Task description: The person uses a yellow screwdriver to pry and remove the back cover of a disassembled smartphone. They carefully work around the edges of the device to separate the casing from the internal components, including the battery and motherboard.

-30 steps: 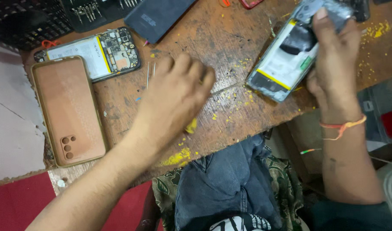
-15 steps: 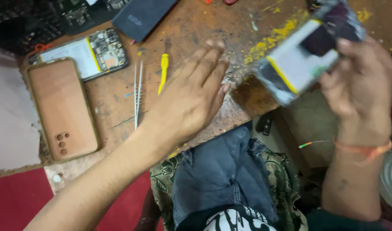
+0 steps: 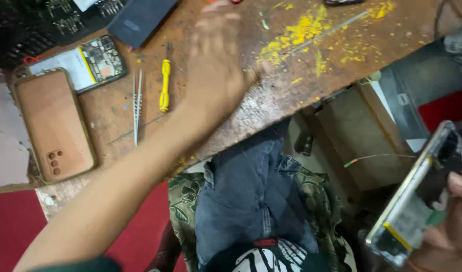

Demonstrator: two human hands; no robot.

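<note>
My left hand [image 3: 216, 60] is blurred with motion, stretched out flat over the worn wooden bench [image 3: 291, 90], fingers apart and holding nothing. Just left of it lie a yellow-handled screwdriver [image 3: 164, 85] and metal tweezers [image 3: 136, 106]. My right hand [image 3: 455, 221] is at the lower right, off the bench, gripping an opened phone [image 3: 417, 196] with its insides and a yellow strip showing. The phone is tilted, its long edge toward me.
A tan phone back cover [image 3: 53, 126] lies at the bench's left end, beside another opened phone [image 3: 87, 65] with exposed board. A dark flat slab [image 3: 140, 17] sits at the top. Yellow powder [image 3: 301, 27] is scattered on the bench. My knees in jeans [image 3: 251, 196] are below.
My right hand has carried the opened phone from above the bench's right side down to the lower right, off the bench. My left hand slid up and away, uncovering the screwdriver and tweezers.
</note>
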